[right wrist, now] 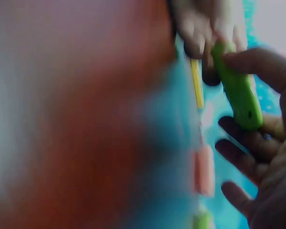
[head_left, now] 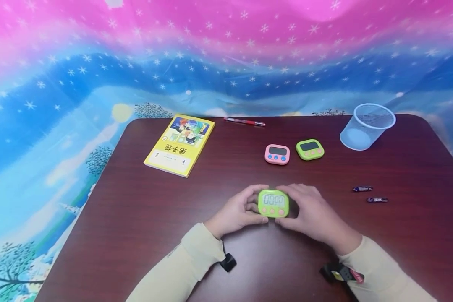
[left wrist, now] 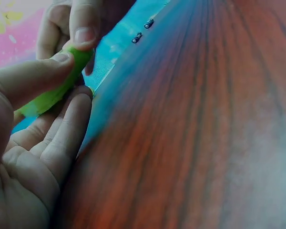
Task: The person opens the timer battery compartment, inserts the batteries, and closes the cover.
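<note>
A green digital timer [head_left: 273, 203] with a lit screen and pink buttons is held up between both hands in the head view; its screen reads like 00:00. My left hand [head_left: 238, 212] grips its left side, thumb along the lower edge and fingers behind. On the opposite side, my right hand [head_left: 312, 213] holds it with thumb and fingers. From the left wrist, the green timer [left wrist: 57, 88] appears edge-on, with the left thumb against it. The right wrist view shows the timer's edge [right wrist: 240, 98] pinched near the right thumb.
Beyond the hands lie a pink timer [head_left: 277, 154] and another green timer [head_left: 310, 149], both with dark screens. Two batteries [head_left: 370, 194] rest at the right. Farther back are a white mesh pen holder [head_left: 367, 128], a red pen [head_left: 244, 121] and a yellow book [head_left: 179, 144].
</note>
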Demonstrator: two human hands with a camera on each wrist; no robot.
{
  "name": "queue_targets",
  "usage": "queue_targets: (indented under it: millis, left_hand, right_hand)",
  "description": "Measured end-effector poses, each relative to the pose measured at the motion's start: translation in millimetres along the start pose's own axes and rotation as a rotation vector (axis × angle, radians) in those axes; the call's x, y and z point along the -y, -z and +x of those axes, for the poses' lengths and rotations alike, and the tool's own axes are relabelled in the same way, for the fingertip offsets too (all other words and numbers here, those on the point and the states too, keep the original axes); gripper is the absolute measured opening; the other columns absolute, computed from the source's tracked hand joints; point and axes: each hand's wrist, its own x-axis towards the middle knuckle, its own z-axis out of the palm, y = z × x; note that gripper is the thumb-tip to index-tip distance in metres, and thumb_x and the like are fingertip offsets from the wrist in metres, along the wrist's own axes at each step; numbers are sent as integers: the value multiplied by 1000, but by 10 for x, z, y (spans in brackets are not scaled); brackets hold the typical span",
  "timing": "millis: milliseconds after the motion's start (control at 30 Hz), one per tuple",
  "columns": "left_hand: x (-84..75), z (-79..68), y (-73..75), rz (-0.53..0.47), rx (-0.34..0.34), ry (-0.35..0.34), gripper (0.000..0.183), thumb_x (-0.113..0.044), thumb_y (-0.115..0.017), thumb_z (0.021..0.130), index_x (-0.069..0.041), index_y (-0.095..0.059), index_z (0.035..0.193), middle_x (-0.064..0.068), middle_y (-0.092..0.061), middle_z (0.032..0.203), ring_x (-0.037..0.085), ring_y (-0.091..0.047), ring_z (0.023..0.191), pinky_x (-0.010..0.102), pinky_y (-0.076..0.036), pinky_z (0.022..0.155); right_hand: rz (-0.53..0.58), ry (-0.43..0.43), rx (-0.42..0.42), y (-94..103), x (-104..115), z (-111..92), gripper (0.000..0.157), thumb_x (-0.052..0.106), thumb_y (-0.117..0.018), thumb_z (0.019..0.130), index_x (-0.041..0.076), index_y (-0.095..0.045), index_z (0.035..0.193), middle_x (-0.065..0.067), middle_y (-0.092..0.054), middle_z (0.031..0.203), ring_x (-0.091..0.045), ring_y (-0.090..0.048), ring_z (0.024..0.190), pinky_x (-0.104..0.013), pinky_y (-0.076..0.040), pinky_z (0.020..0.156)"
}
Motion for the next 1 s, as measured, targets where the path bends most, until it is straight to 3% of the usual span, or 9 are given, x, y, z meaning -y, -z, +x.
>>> queue_targets:
  millis: [267, 433, 567, 767, 1000]
  left_hand:
    - [4, -9, 26, -9, 1, 13, 65, 0, -77, 87, -5, -46, 144, 11, -71, 114, 14, -72, 91, 28, -58, 87]
    - [8, -12, 29, -29, 0, 7, 59, 3, -76, 87, -1, -49, 139, 12, -70, 113, 16, -72, 90, 28, -59, 86]
    - [24, -5, 24, -50, 12, 0, 55, 4, -75, 87, 1, -51, 136, 17, -69, 114, 15, -71, 91, 29, -59, 85]
    - [16, 1, 24, -50, 22, -6, 52, 2, -76, 87, 1, -53, 133, 18, -69, 114, 15, -71, 90, 28, -59, 86]
    - [15, 3, 42, -55, 16, -7, 50, 1, -76, 87, 1, -53, 132, 16, -70, 112, 15, -71, 90, 28, -59, 86]
  right_hand:
    - [23, -47, -5, 541, -85, 201, 79, 26, -93, 69, 7, -58, 137, -15, -63, 131, -40, -54, 118, -61, -47, 93]
    - [37, -26, -68, 658, -82, 435, 77, 23, -94, 69, 8, -59, 136, -10, -62, 126, -33, -56, 111, -53, -52, 86]
    - [38, -3, -102, 577, -102, 652, 76, 24, -93, 70, 7, -59, 136, -7, -60, 118, -29, -54, 105, -48, -47, 84]
    - [68, -17, -87, 319, -181, 970, 78, 27, -91, 73, 4, -57, 139, -10, -60, 112, -31, -53, 101, -46, -46, 83]
    - [80, -57, -89, 6, -315, 1250, 80, 29, -90, 74, 5, -54, 142, -12, -61, 120, -31, -54, 106, -51, -42, 93]
